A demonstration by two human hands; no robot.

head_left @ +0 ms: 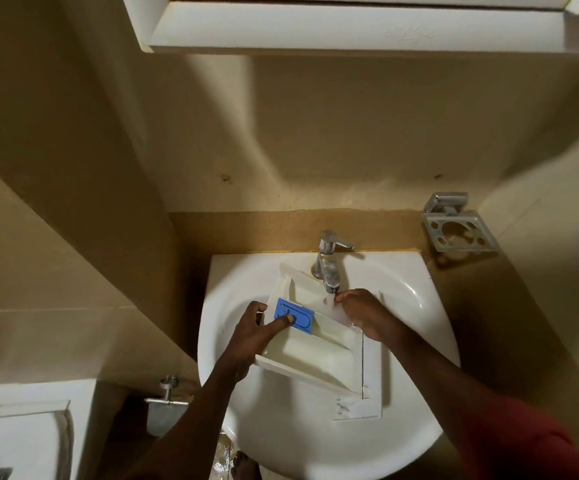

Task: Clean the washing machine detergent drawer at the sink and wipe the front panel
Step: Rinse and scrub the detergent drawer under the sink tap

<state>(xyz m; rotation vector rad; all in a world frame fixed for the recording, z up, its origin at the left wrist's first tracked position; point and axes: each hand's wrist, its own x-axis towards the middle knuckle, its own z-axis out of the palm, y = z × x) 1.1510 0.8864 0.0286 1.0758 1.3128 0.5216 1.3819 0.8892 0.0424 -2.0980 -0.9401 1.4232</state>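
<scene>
Closest to us, low on the right, we see a red sleeve (pixel 530 445) on the right arm. Down between the arms is a bare foot (pixel 243 462) on a wet floor. In the bottom left corner stands a white toilet tank (pixel 21 438).

Both arms reach out over the round white sink (pixel 419 341). The white plastic detergent drawer (pixel 319 355) is held over the bowl of the sink, slanted, with its open side up. Its front plate is near us on the right, and its far end is under the tap.

The left hand (pixel 250 332) grips the left side of the drawer. Its fingers curl round the edge, and its thumb presses on the blue plastic flap (pixel 295 315) that sits in the drawer's left part.

The right hand (pixel 367 313) is on the far right part of the drawer, just under the spout. We see only its back. Its fingers are bent down and hidden, so we cannot tell if it holds anything. The drawer looks wet beside it.

The shiny metal tap (pixel 328 261) stands at the back of the sink. Farther right, a square metal holder (pixel 458 230) is fixed to the tan wall (pixel 316 140). High above hangs a white cupboard (pixel 350 26).
</scene>
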